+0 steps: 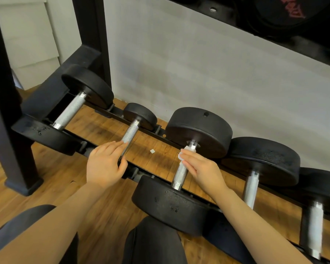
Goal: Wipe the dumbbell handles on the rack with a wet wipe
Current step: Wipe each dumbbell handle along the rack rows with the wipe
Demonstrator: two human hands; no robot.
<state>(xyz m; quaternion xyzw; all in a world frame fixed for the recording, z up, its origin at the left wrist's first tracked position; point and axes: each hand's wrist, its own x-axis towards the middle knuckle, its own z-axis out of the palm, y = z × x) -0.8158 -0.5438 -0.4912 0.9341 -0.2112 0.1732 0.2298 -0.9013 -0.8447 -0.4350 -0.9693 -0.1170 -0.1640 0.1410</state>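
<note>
Several black dumbbells with knurled silver handles lie across the low black rack [46,103]. My right hand [202,169] presses a white wet wipe [187,152] against the far end of the third dumbbell's handle [180,174], fingers curled over it. My left hand [105,162] rests on the near end of the second, smaller dumbbell's handle [129,135], fingers laid over it and the near weight hidden beneath. The first dumbbell's handle [70,111] is at the left; two more handles [251,189] [313,227] lie to the right.
A thick black rack post [6,111] stands at the left on the wooden floor [51,180]. A grey wall [198,69] is behind, with an upper shelf of weights [286,20] overhead. A small white scrap [152,151] lies on the floor. My knees are at the bottom.
</note>
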